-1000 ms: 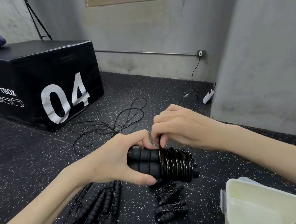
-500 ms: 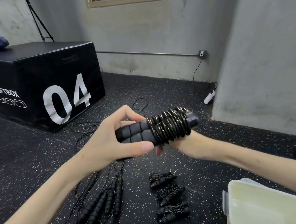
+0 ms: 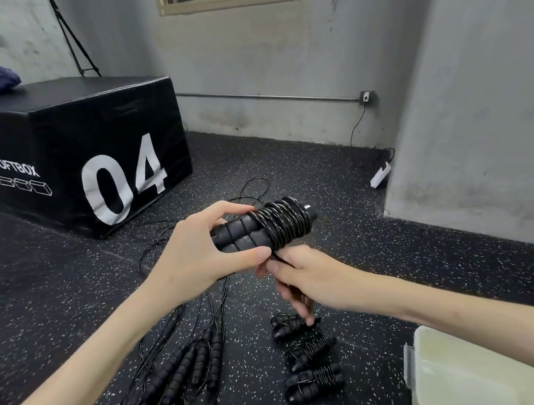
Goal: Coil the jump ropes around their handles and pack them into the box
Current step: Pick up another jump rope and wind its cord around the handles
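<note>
My left hand grips a pair of black foam handles held together, with black rope coiled tightly round their far end. Just below the coil, my right hand pinches the rope's loose tail, fingers pointing down. Three coiled jump ropes lie in a row on the floor beneath my right hand. Several uncoiled ropes with black handles lie in a tangle at lower left. The white plastic box stands open at lower right.
A black plyo box marked 04 stands at the left, with a tripod behind it. Loose rope loops trail over the speckled black floor. A grey concrete pillar rises at right, a power strip at its foot.
I lifted the handle bundle from low in front of me up and tilted its coiled end away. My right hand moved from on top of the coil to underneath it.
</note>
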